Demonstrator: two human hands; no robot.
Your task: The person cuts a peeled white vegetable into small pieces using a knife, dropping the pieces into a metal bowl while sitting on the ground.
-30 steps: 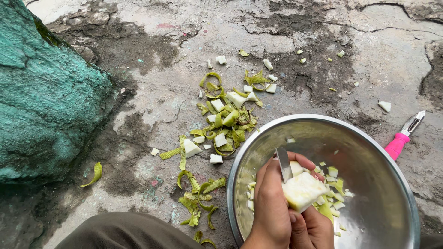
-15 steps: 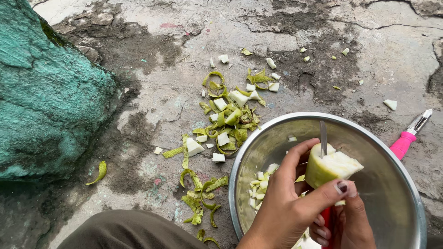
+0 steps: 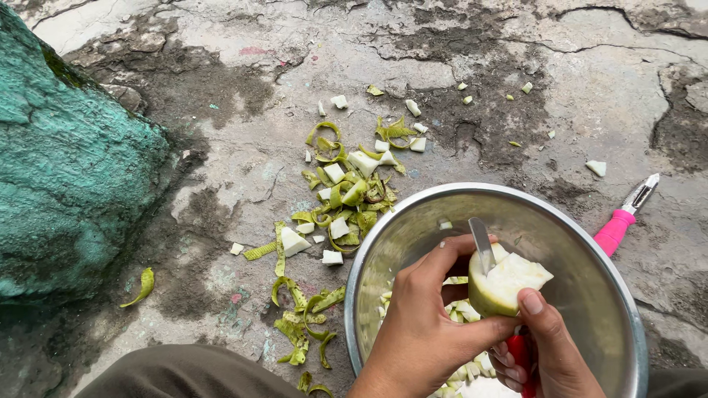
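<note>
left hand grips pale fruit chunk; knife cutting in.

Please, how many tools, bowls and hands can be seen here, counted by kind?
Knife: 1
Peeler: 1
Bowl: 1
Hands, left hand and right hand: 2
Total: 5

Your left hand comes up from the lower edge over the steel bowl, back of the hand up, fingers curled forward and thumb stretched right. Your right hand sits just right of it over the same bowl, lower, thumb raised to meet the left thumb, remaining fingers folded underneath.
</note>
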